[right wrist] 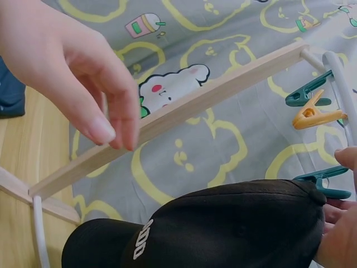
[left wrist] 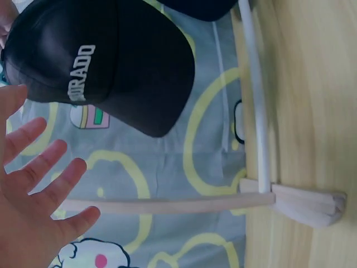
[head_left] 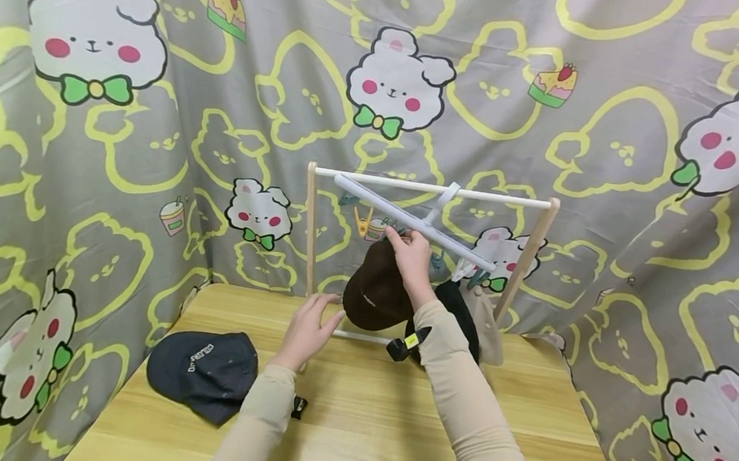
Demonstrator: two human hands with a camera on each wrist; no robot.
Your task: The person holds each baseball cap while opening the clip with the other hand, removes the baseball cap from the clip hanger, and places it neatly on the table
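Note:
A dark cap (head_left: 373, 290), brownish in the head view, hangs brim down below a pale hanger (head_left: 382, 203). White lettering shows on its front. My right hand (head_left: 410, 258) is at the cap's upper end, its thumb and fingers around a teal clip (right wrist: 323, 181) that meets the cap's edge; part of this grip is hidden. Left of the cap, my left hand (head_left: 308, 330) is held apart from it, empty. Its fingers (left wrist: 64, 181) are spread in the left wrist view. More teal clips and a yellow clip (right wrist: 315, 113) line the hanger.
A rack with a white top rail (head_left: 381, 180) and wooden posts (head_left: 311, 232) carries the hanger. Behind my right forearm hang a black cap (head_left: 461, 317) and a beige one (head_left: 488, 327). A navy cap (head_left: 215, 371) lies at the table's left. Patterned curtains surround the wooden table (head_left: 349, 444).

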